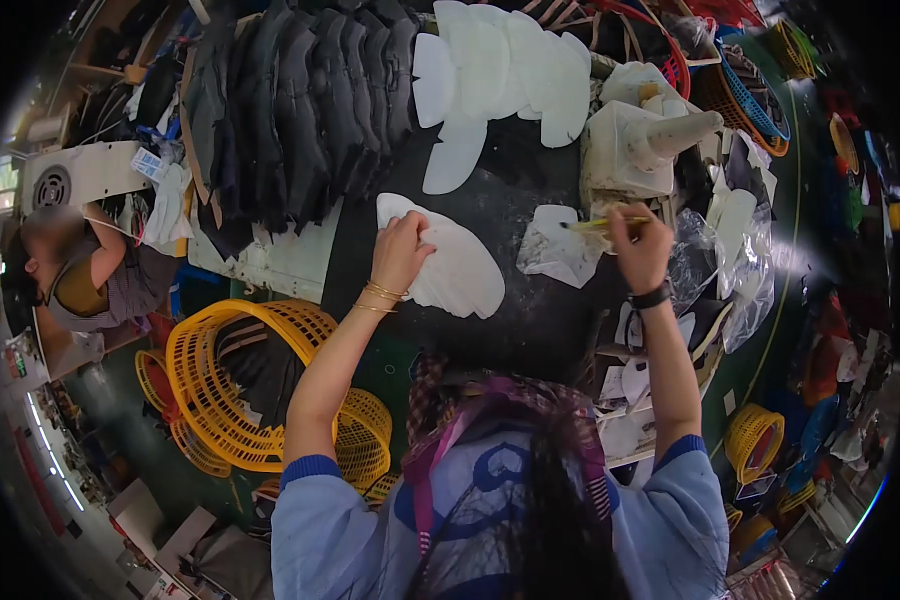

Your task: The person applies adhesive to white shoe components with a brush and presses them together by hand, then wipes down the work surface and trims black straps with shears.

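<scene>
Both curled, left hand [402, 245] on white piece [458, 270], right hand [641, 245] round brush [588, 225]

White piece [448, 262]: matt, smooth, paper- or cloth-like. Scrap [558, 254], right: rough, smeared. Table [550, 318]: matt, scuffed. Basket [192, 385], near left: plastic, faint sheen. Film [755, 270], right: clear plastic, crinkled, glossy. Bangles [380, 292]: shiny metal.

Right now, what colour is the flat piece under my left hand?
The flat piece under your left hand is white, best seen in the head view.
</scene>
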Motion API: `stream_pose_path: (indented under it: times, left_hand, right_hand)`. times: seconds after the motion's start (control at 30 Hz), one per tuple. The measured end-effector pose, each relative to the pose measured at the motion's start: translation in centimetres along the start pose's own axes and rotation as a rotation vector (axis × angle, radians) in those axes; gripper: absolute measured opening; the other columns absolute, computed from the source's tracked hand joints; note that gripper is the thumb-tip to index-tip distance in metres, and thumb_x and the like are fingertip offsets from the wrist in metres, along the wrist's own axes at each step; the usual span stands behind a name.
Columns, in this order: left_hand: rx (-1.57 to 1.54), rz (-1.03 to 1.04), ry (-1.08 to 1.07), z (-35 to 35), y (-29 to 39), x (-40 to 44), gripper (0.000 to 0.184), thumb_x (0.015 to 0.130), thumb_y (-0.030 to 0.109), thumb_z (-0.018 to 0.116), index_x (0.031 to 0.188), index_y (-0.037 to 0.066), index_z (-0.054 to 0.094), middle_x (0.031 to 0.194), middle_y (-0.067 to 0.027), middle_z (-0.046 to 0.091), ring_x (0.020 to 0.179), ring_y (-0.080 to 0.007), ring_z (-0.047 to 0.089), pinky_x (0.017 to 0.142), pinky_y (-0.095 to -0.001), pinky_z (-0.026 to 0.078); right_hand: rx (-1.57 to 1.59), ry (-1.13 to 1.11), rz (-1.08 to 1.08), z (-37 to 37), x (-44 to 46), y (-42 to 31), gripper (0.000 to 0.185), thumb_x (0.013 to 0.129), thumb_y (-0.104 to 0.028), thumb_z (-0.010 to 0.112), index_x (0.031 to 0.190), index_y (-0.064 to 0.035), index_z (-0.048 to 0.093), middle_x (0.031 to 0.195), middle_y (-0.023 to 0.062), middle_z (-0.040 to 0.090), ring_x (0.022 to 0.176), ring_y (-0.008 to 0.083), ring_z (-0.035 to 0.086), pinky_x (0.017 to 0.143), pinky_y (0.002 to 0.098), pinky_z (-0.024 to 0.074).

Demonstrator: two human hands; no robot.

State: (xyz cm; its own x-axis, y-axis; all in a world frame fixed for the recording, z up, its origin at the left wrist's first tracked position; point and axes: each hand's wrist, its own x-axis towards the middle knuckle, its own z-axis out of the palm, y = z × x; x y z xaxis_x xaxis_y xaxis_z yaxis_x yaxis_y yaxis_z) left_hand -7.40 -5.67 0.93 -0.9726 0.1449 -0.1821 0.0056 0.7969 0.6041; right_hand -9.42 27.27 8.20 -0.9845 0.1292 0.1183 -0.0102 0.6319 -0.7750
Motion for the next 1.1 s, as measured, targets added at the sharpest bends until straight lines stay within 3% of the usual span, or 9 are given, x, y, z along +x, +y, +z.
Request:
stream_pose_path:
  times: [0.03, 0.23, 0.63, 0.77, 0.87, 0.97, 1.0, 1.07, 1.1]
  left_hand:
    - [-0.077, -0.071, -0.046, -0.1, -0.3, 0.4, 0.039, 0.062, 0.009, 0.076, 0.094, 0.009, 0.053, 0.093, -0.0047, 0.057, 0.091, -0.0251, 0.053, 0.074, -0.0389, 0.042]
    - [0.197, 0.236, 0.175, -0.6, -0.4, -0.5, 0.043, 0.061, 0.013, 0.077, 0.098, 0.008, 0.055, 0.1, -0.0066, 0.053, 0.093, -0.0259, 0.052, 0.073, -0.0382, 0.043]
    - [0.384, 0.215, 0.18, 1.1, 1.9, -2.1, 0.052, 0.061, 0.015, 0.076, 0.107, 0.008, 0.053, 0.101, -0.0078, 0.052, 0.093, -0.0267, 0.052, 0.073, -0.0373, 0.044]
    - [0.247, 0.195, 0.191, 1.3, 2.0, -1.8, 0.045, 0.059, 0.005, 0.075, 0.097, 0.005, 0.051, 0.098, -0.0106, 0.054, 0.09, -0.0313, 0.053, 0.072, -0.0382, 0.046]
    - [0.117, 0.229, 0.241, 1.4, 1.2, -1.7, 0.04, 0.065, 0.001, 0.073, 0.099, 0.004, 0.052, 0.089, -0.0094, 0.059, 0.081, -0.0247, 0.058, 0.069, -0.0326, 0.047]
    - [-0.433, -0.097, 0.143, -1.3, 1.5, -1.3, 0.03, 0.071, -0.002, 0.069, 0.099, 0.002, 0.056, 0.081, -0.0075, 0.062, 0.071, -0.0157, 0.058, 0.065, -0.0261, 0.047]
    - [-0.557, -0.081, 0.11, -2.9, 2.2, -1.6, 0.022, 0.075, -0.002, 0.067, 0.096, 0.002, 0.06, 0.081, -0.006, 0.063, 0.068, -0.0093, 0.056, 0.065, -0.0225, 0.045]
    - [-0.551, 0.011, 0.247, -5.5, 5.6, -2.7, 0.02, 0.075, -0.005, 0.065, 0.094, 0.001, 0.061, 0.081, -0.0079, 0.063, 0.069, -0.0126, 0.058, 0.066, -0.0244, 0.046]
    - [-0.367, 0.279, 0.371, -6.4, 7.9, -3.6, 0.025, 0.071, -0.008, 0.063, 0.094, 0.002, 0.062, 0.084, -0.0086, 0.061, 0.074, -0.0177, 0.06, 0.067, -0.0262, 0.048]
  right_hand:
    - [-0.034, 0.07, -0.01, -1.5, -0.1, 0.8, 0.02, 0.078, -0.017, 0.069, 0.074, -0.0006, 0.059, 0.051, 0.0076, 0.052, 0.045, 0.0145, 0.052, 0.046, 0.027, 0.041]
    - [-0.172, 0.103, -0.095, -3.9, -1.1, 2.4, 0.02, 0.078, -0.017, 0.069, 0.075, 0.0001, 0.058, 0.061, 0.0116, 0.057, 0.05, 0.0189, 0.055, 0.049, 0.029, 0.0427]
    - [-0.123, 0.149, -0.094, -4.1, -0.7, 1.5, 0.022, 0.078, -0.019, 0.069, 0.075, -0.0001, 0.059, 0.06, 0.0122, 0.056, 0.05, 0.022, 0.055, 0.05, 0.0299, 0.0432]
    - [-0.179, 0.176, -0.025, -4.2, -0.3, 1.5, 0.026, 0.078, -0.024, 0.068, 0.074, -0.0003, 0.058, 0.061, 0.0152, 0.057, 0.053, 0.0293, 0.057, 0.051, 0.0343, 0.0441]
    - [-0.334, 0.087, -0.095, -1.9, -0.9, 3.8, 0.031, 0.079, -0.032, 0.065, 0.075, -0.0023, 0.056, 0.068, 0.0143, 0.059, 0.06, 0.0317, 0.059, 0.054, 0.0392, 0.0448]
    - [-0.337, 0.02, -0.141, -0.9, -1.4, 2.8, 0.033, 0.08, -0.033, 0.064, 0.073, -0.0025, 0.055, 0.071, 0.0145, 0.058, 0.063, 0.034, 0.058, 0.055, 0.0413, 0.044]
    - [-0.354, 0.0, -0.124, -1.4, -1.4, 2.6, 0.033, 0.081, -0.033, 0.063, 0.072, -0.0022, 0.055, 0.07, 0.0155, 0.057, 0.062, 0.0347, 0.057, 0.055, 0.0416, 0.0437]
    - [-0.295, 0.013, 0.001, -1.7, -0.8, 3.8, 0.034, 0.082, -0.032, 0.062, 0.071, -0.0006, 0.057, 0.066, 0.0178, 0.057, 0.061, 0.0346, 0.057, 0.054, 0.042, 0.0427]
    - [-0.292, 0.021, 0.005, -1.7, -0.7, 4.2, 0.035, 0.082, -0.032, 0.062, 0.071, -0.0001, 0.057, 0.063, 0.0182, 0.056, 0.059, 0.0348, 0.057, 0.053, 0.0419, 0.0424]
